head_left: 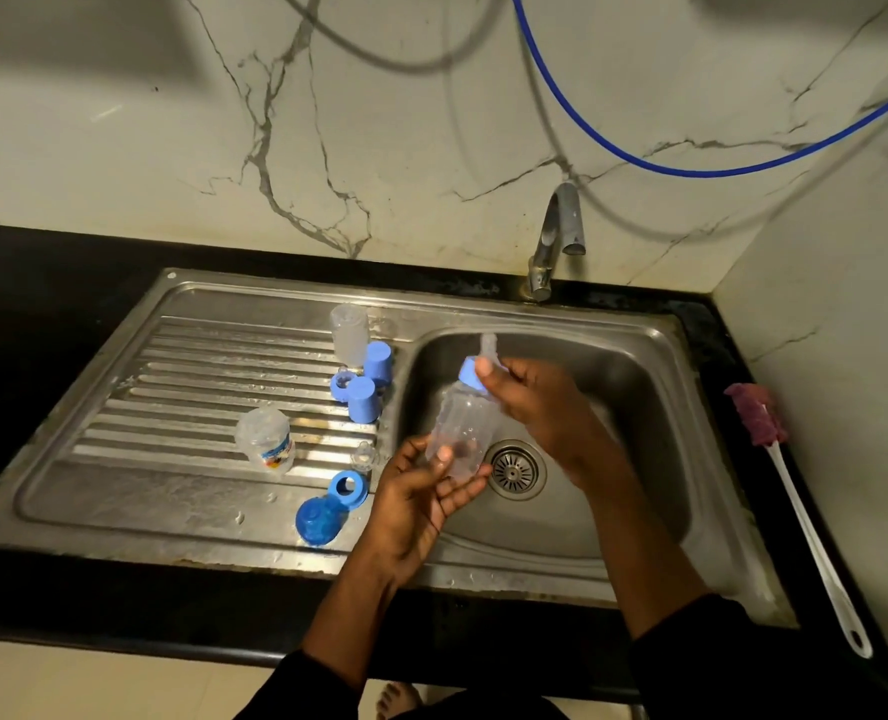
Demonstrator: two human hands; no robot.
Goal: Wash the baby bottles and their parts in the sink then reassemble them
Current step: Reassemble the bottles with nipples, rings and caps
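- The right hand [530, 402] is curling its thumb and fingers round the blue screw collar [468, 375] at the neck of a clear baby bottle [460, 431], with the clear teat [488, 346] sticking up past the fingertips.
- The left hand [421, 504] is cupping the bottle's base from below, fingers wrapping behind it and the thumb pressing on the front.
- The bottle is hanging tilted over the left side of the sink basin [613, 366], its base just above the drain strainer [514, 471].
- A loose clear teat [362, 456] is sitting on the drainboard [182, 387] near its basin-side edge, just beside the left hand.
- A blue collar ring [349, 488] and a blue domed lid [318, 522] are lying touching each other near the drainboard's front edge.
- A second clear bottle [265, 444], bearing a printed band, is standing on the ribs further left.
- Two blue caps [362, 400] are standing by the basin-side edge, with another blue ring [340, 383] beside them and a third clear bottle [349, 330] standing upright behind, near the far edge.
- The faucet [556, 241] is rising at the sink's far edge, its spout pointing down over the basin.
- A bottle brush [795, 491] with a purplish head is lying along the counter's [67, 283] right edge.
- A blue hose [691, 171] is drooping across the marbled wall.
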